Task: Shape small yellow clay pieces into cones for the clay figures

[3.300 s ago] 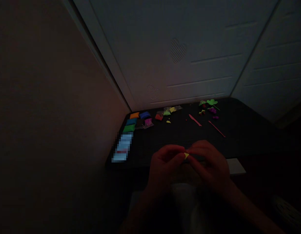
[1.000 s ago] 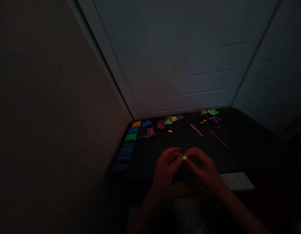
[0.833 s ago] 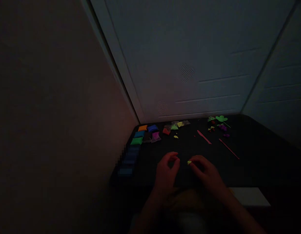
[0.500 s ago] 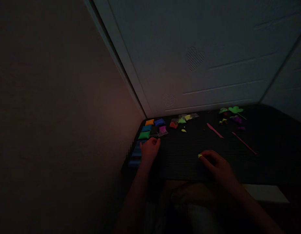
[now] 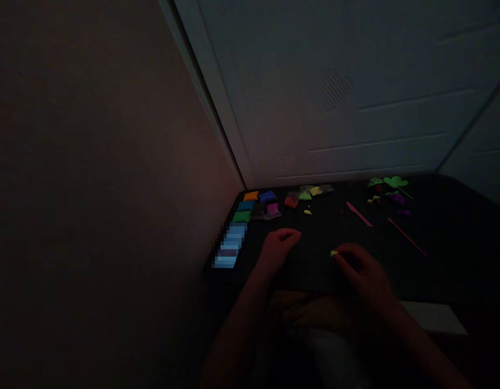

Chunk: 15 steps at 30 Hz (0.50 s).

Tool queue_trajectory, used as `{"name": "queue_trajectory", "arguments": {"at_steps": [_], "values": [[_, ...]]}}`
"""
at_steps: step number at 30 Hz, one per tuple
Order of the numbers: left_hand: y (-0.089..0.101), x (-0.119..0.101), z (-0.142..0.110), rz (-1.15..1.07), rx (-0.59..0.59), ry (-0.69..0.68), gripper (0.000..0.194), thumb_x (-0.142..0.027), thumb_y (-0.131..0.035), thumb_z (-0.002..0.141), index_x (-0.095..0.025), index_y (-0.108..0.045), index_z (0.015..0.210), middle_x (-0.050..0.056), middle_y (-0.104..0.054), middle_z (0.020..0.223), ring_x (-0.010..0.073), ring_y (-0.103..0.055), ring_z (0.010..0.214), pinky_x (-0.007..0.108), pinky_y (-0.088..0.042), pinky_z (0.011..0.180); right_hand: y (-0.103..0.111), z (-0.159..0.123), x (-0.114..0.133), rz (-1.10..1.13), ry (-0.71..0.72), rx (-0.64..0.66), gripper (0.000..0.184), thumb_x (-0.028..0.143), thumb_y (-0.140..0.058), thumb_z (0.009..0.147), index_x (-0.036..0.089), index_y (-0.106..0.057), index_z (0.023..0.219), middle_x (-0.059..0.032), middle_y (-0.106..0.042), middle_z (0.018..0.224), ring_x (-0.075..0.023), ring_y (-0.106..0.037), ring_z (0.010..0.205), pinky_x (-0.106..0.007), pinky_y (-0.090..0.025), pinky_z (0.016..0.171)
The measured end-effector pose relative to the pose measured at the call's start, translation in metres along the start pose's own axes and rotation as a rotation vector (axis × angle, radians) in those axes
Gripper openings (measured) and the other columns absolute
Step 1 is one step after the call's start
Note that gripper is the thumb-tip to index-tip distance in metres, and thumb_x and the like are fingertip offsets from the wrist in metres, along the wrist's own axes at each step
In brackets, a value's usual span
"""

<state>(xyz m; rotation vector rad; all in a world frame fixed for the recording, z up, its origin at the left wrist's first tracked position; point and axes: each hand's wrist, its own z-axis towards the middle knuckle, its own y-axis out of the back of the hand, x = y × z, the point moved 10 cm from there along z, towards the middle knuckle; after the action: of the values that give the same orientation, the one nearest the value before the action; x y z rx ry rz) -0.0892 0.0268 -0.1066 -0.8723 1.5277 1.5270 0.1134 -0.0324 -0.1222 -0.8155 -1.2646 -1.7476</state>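
Between the thumb and fingertips of my right hand (image 5: 361, 265) is a small lump of pale yellow modelling clay (image 5: 333, 254), just above the dark table (image 5: 310, 270). My left hand (image 5: 278, 246) hovers to its left, fingers drawn together, with nothing visible in them. Beside that hand lies a phone (image 5: 230, 246) with a lit, pixelated screen. Beyond the hands, a small yellow clay piece (image 5: 307, 212) rests on the tabletop. To the right are a pink modelling knife (image 5: 359, 214) and a thin pink stick tool (image 5: 407, 236).
Clay packets lie at the back left, among them orange (image 5: 251, 196), green (image 5: 241, 216) and purple (image 5: 273, 210). Opened red (image 5: 291, 200) and yellow (image 5: 315, 190) packs sit farther right. A green flower shape (image 5: 395, 182) and purple clay (image 5: 395, 198) stand back right. A white panel (image 5: 375, 129) rises behind.
My left hand has moved right, away from the phone, whose screen is now bright and uncovered. My right hand stays nearly in place with the yellow clay. The view has shifted slightly.
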Motion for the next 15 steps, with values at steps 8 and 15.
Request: {"name": "queue_trajectory", "arguments": {"at_steps": [8, 15], "values": [[-0.042, -0.054, -0.062, -0.398, 0.214, 0.002, 0.021, -0.037, -0.068, 0.074, -0.021, -0.074, 0.086, 0.001, -0.074, 0.089, 0.0175, -0.065, 0.090, 0.026, -0.047, 0.082, 0.030, -0.027, 0.091, -0.226, 0.481, -0.112, 0.015, 0.019, -0.058, 0.084, 0.021, -0.058, 0.098, -0.0045, -0.064, 0.094, -0.0178, -0.059, 0.090, -0.034, -0.048, 0.080], [-0.029, -0.077, -0.084, -0.464, 0.216, -0.008, 0.010, -0.029, -0.075, 0.068, -0.024, -0.074, 0.077, -0.002, -0.073, 0.080, 0.0142, -0.065, 0.080, 0.024, -0.047, 0.075, 0.047, -0.048, 0.128, -0.214, 0.632, -0.130, 0.024, 0.013, -0.063, 0.078, 0.020, -0.057, 0.101, -0.0044, -0.065, 0.092, -0.0177, -0.059, 0.088, -0.034, -0.048, 0.077]]}}
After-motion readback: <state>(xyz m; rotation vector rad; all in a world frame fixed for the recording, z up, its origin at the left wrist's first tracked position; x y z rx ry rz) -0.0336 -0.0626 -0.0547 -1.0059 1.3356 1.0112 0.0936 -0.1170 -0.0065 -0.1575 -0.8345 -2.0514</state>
